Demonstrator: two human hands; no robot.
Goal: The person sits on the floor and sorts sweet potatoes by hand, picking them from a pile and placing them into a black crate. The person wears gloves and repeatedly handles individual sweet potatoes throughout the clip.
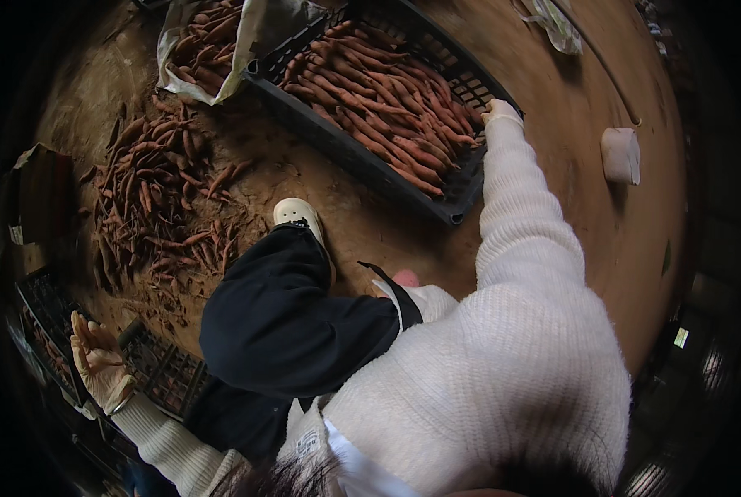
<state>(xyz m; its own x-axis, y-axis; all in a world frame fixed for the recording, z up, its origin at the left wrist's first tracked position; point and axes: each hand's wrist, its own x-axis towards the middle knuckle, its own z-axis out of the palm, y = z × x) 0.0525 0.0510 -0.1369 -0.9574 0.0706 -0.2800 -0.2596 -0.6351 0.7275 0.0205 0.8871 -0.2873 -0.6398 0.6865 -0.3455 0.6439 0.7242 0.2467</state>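
Note:
A black plastic crate (370,163) with slotted walls stands on the earthen floor before me. Long reddish sweet potatoes (376,93) lie in it, mostly side by side. My right hand (501,110) is at the crate's far right end, its fingers bent over the rim; the sleeve and wrist partly hide the grip. Out to the lower left, my left hand (102,363) wears a pale glove. Its palm is turned up, its fingers are apart and nothing lies in it. Slatted black crates (165,366) are close beside that hand.
Small sweet potatoes (153,186) lie heaped on the floor at left. A white sack (240,50) of sweet potatoes touches the big crate's left end. A white block-like object (620,155) stands at right, near a thin curved rod (600,59). My clog (292,211) is between heap and crate.

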